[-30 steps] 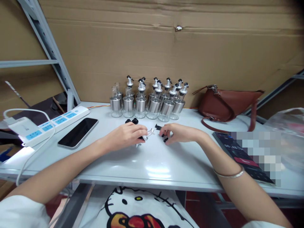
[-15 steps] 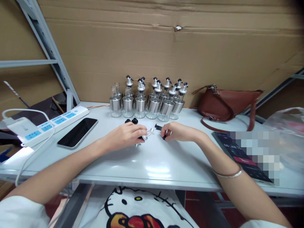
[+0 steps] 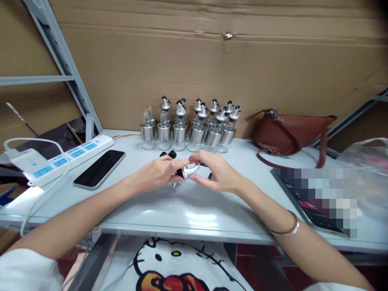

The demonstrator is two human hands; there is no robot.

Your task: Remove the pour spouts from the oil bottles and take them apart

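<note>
My left hand [image 3: 159,173] is closed on a silver bottle pour spout [image 3: 190,170] with a black stopper end, held on its side above the table. My right hand [image 3: 220,171] has thumb and fingertips at the spout's narrow end. A small dark bit shows between those fingertips, too small to make out. Under the right hand lies a small black piece [image 3: 209,176], and another black piece [image 3: 203,164] is partly hidden behind the fingers. Two black stoppers [image 3: 172,154] sit beyond my left hand. A further silvery piece [image 3: 173,184] peeks out below the left hand, mostly hidden.
Several glass bottles with steel sleeves [image 3: 179,132] stand at the back, many with spouts. On the left are a phone [image 3: 100,169] and a power strip [image 3: 77,152]. A brown bag [image 3: 291,131], a tablet-like screen [image 3: 303,198] and a plastic bag [image 3: 370,161] lie right.
My right hand has moved left from the small black parts on the table up to the spout. The left hand still holds the spout, now showing more of it.
</note>
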